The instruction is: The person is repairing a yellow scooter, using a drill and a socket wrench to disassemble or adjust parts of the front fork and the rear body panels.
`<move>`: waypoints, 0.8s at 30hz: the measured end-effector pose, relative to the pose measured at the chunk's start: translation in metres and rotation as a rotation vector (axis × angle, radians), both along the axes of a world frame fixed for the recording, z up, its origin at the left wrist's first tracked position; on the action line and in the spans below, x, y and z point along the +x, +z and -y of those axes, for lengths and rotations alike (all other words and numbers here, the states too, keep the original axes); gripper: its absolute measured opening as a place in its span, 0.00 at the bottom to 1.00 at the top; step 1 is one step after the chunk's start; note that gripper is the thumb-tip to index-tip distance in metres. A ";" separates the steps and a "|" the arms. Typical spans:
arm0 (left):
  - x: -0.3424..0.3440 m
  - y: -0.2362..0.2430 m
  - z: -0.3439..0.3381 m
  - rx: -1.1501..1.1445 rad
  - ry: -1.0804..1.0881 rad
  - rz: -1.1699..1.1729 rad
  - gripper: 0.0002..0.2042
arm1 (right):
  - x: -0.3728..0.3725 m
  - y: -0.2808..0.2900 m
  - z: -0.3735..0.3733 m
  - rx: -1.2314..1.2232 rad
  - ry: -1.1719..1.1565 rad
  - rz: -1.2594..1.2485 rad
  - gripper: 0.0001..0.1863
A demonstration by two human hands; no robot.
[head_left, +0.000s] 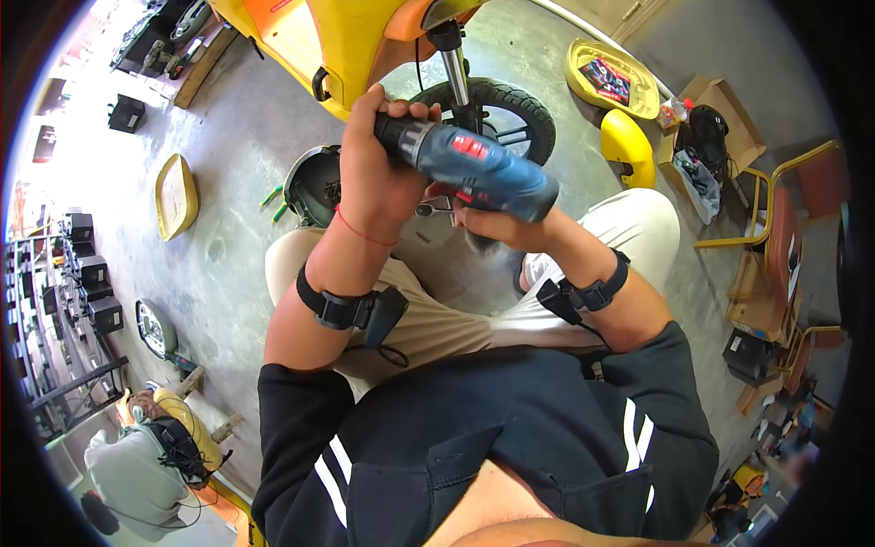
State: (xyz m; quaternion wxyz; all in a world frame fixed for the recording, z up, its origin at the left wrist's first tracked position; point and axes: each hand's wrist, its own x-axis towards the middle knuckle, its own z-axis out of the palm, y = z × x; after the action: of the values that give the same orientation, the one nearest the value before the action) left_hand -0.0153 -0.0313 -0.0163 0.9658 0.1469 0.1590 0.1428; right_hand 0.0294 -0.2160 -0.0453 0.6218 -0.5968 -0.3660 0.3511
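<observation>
A blue cordless drill (488,164) with a black chuck and a red switch is held up in front of me, its chuck end to the left. My left hand (378,169) is closed around the chuck; whether a bit sits there is hidden by the fingers. My right hand (506,226) is wrapped round the drill's grip, under the motor housing. Just beyond my hands is a yellow scooter (351,46), with its front fork (453,68) and black front wheel (538,123).
An open dark shell (310,187) lies by my left knee, near green-handled tools (274,202). Yellow trays (176,196) and a yellow panel (629,150) rest on the floor. Chairs (766,205) and a cardboard box (734,114) stand right. Another person (137,474) is at lower left.
</observation>
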 end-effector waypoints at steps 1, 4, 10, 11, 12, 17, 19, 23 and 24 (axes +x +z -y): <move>-0.001 -0.001 -0.001 0.010 -0.018 0.008 0.13 | 0.003 0.000 0.000 -0.153 0.014 0.314 0.18; -0.002 -0.005 -0.003 0.031 -0.055 -0.044 0.13 | 0.015 0.001 0.000 0.081 -0.067 0.673 0.25; -0.004 -0.012 -0.007 0.131 -0.073 -0.197 0.09 | 0.021 0.005 0.002 -0.130 -0.085 0.992 0.29; -0.004 -0.011 -0.007 0.131 -0.073 -0.177 0.09 | 0.020 0.004 0.001 -0.126 -0.080 0.991 0.29; -0.005 -0.010 -0.007 0.115 -0.062 -0.148 0.09 | 0.019 0.003 0.000 -0.100 -0.057 0.880 0.29; -0.011 0.006 -0.004 0.092 -0.061 -0.104 0.13 | 0.015 -0.003 -0.008 0.025 -0.171 0.823 0.30; -0.016 0.010 0.000 0.486 -0.235 0.054 0.21 | 0.017 -0.003 -0.007 0.058 -0.354 0.958 0.30; -0.024 0.008 0.015 0.766 -0.398 0.158 0.29 | 0.019 0.000 -0.003 0.130 -0.450 0.872 0.29; -0.025 0.008 0.015 0.666 -0.431 0.191 0.32 | 0.020 0.000 -0.003 0.105 -0.482 0.974 0.30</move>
State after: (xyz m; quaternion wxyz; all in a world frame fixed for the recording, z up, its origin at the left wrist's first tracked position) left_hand -0.0404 -0.0465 -0.0082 0.8837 0.4675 -0.0210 -0.0060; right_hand 0.0498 -0.2127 -0.0449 0.4719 -0.7255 -0.4817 -0.1371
